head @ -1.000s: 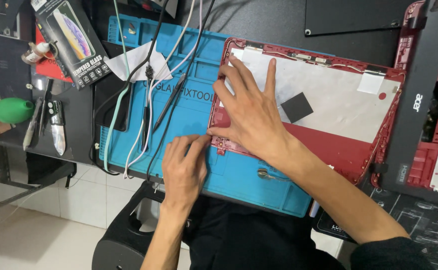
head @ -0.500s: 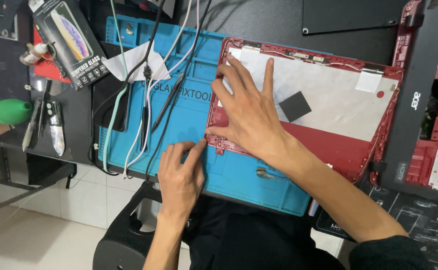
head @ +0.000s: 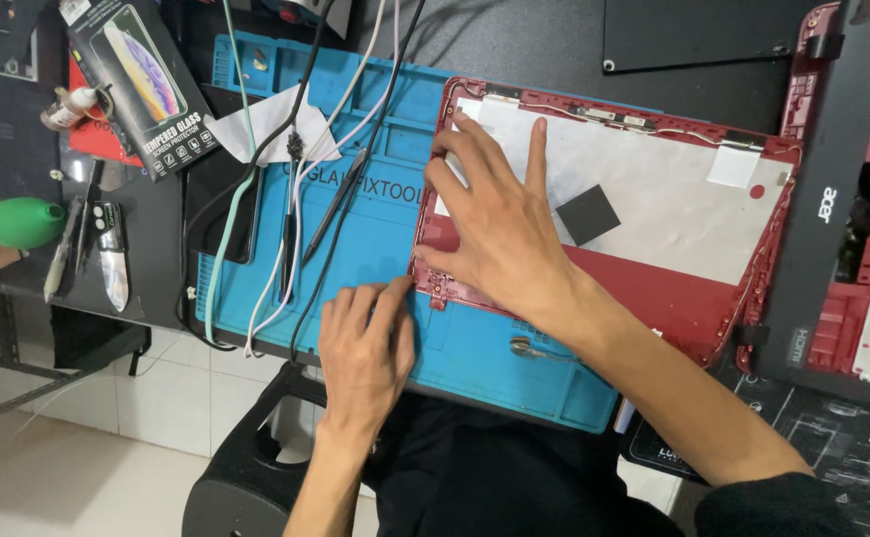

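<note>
Pressing flat, open right hand (head: 500,234) on red laptop lid (head: 654,229), long axis left-right; left hand (head: 365,348) fingertips at its near-left corner on blue mat (head: 375,229), gripping nothing

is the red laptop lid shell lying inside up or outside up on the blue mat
Inside up. The red laptop lid shell shows its silver foil lining, a black pad and thin wires along its rim; the right hand lies flat on it.

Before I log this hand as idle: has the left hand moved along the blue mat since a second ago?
No. The left hand keeps its fingertips by the red laptop lid's lower left corner on the blue mat, as before.
</note>
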